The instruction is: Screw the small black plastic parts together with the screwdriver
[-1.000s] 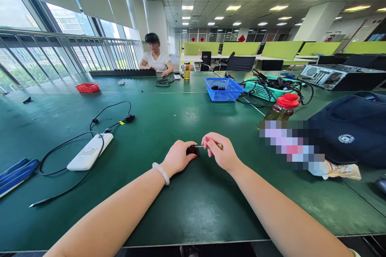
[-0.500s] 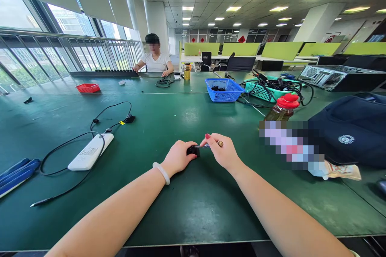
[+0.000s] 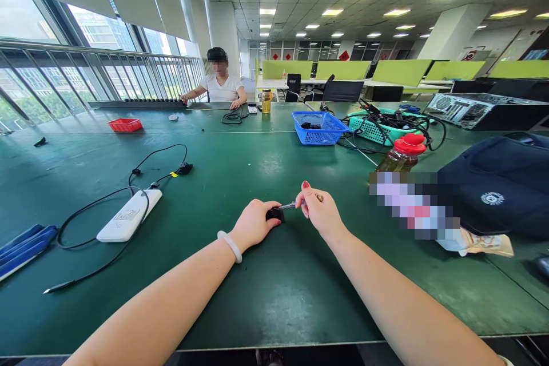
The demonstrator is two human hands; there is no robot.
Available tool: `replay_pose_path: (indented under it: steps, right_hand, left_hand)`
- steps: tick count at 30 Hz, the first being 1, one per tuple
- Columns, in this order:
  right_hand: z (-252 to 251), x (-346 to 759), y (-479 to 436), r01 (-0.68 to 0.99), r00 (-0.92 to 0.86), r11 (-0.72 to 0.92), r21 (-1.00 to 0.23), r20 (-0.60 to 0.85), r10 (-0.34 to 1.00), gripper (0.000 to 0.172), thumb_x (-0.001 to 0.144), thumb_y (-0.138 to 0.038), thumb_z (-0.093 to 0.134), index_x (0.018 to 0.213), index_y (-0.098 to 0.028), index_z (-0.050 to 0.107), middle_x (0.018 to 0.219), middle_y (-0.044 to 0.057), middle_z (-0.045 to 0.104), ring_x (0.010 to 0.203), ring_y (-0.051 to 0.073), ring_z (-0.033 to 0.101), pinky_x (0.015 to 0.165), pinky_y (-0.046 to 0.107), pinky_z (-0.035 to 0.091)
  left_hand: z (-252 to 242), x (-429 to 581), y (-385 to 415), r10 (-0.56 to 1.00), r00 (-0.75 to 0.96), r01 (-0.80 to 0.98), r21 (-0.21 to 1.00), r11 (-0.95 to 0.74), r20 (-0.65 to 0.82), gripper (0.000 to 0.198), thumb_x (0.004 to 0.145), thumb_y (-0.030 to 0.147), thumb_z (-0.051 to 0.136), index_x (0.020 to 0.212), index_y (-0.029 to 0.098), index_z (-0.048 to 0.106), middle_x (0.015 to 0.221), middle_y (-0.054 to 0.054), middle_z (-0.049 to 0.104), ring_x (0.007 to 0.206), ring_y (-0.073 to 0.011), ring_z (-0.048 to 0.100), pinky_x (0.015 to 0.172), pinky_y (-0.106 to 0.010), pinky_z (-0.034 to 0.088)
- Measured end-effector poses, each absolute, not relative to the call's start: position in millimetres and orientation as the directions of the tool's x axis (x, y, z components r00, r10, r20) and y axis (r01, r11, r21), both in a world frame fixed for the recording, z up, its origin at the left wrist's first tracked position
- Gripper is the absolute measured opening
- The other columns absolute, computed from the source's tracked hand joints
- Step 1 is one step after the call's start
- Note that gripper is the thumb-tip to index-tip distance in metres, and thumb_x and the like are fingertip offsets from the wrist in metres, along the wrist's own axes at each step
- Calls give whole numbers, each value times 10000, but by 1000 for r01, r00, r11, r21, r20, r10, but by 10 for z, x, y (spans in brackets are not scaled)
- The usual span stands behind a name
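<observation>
My left hand, with a white bangle at its wrist, rests on the green table and pinches a small black block-like part between thumb and fingers. Much of that part is covered by my fingers. Right of it, my right hand is closed around a thin screwdriver with a metal shaft and a brownish handle end. The shaft slants down to the left, and its tip meets the black part near my left thumb. Exactly where the tip sits I cannot tell.
A white power bank-like box with black cables and blue gloves lie left. Ahead are a blue basket, a green basket and a red tray. A red-lidded bottle and dark bag stand right.
My right hand has shifted slightly right, showing more of the screwdriver's shaft, which slants more. My left hand stays put. Across the table, a person's hand and the long dark bar have moved left.
</observation>
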State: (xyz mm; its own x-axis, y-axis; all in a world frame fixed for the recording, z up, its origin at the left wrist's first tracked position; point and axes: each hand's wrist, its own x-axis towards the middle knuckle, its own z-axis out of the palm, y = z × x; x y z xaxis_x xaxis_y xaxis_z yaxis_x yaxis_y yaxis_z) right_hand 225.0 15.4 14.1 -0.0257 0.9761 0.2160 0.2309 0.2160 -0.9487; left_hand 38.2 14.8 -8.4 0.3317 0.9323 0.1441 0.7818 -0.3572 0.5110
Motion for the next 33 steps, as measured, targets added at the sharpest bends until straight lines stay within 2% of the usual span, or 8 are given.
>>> replay_pose_path:
  steps: [11, 19, 23, 26, 31, 33]
  right_hand:
    - [141, 2229, 68, 296, -33, 324, -899, 329, 944, 658, 808, -787, 490, 527, -204, 610, 432, -20, 408, 431, 121, 415, 468, 282, 314]
    - [151, 2201, 56, 380, -111, 497, -780, 495, 862, 483, 852, -599, 584, 572, -208, 632, 564, 9, 547, 541, 136, 471, 537, 287, 381]
    - [188, 2187, 26, 328, -162, 492, -806, 465, 870, 339, 838, -504, 622, 674, -208, 638, 646, 14, 593, 572, 138, 498, 545, 277, 413]
    - [200, 2188, 10, 290, -203, 445, -847, 401, 894, 281, 860, -465, 587, 763, -205, 629, 634, -6, 559, 523, 119, 462, 506, 261, 395]
    - [180, 2209, 21, 273, -155, 428, -861, 399, 903, 285, 898, -474, 531, 823, -207, 600, 605, -25, 517, 486, 112, 443, 489, 255, 379]
    - [178, 2219, 34, 304, -109, 445, -842, 433, 895, 299, 904, -485, 524, 811, -210, 591, 597, -22, 521, 496, 119, 456, 498, 258, 380]
  left_hand:
    - [-110, 372, 152, 917, 360, 776, 491, -395, 169, 347, 857, 328, 628, 1188, 243, 689, 939, -68, 688, 950, -247, 607, 866, -363, 502]
    - [-117, 372, 161, 914, 362, 776, 484, -404, 183, 337, 890, 391, 588, 1170, 235, 691, 930, -68, 699, 911, -244, 611, 830, -365, 494]
    - [-91, 384, 152, 901, 386, 751, 500, -431, 198, 256, 905, 375, 557, 1040, 224, 715, 840, -43, 707, 845, -228, 611, 781, -342, 482]
    - [-62, 389, 139, 898, 394, 734, 520, -436, 198, 239, 917, 348, 526, 980, 219, 717, 796, -33, 706, 765, -200, 619, 745, -319, 478]
    - [-44, 396, 124, 891, 403, 715, 536, -449, 209, 232, 915, 320, 521, 950, 211, 724, 749, -24, 698, 696, -180, 616, 735, -315, 479]
    - [-69, 395, 131, 882, 409, 692, 552, -466, 232, 220, 903, 311, 547, 994, 215, 724, 846, -34, 723, 784, -189, 642, 806, -327, 492]
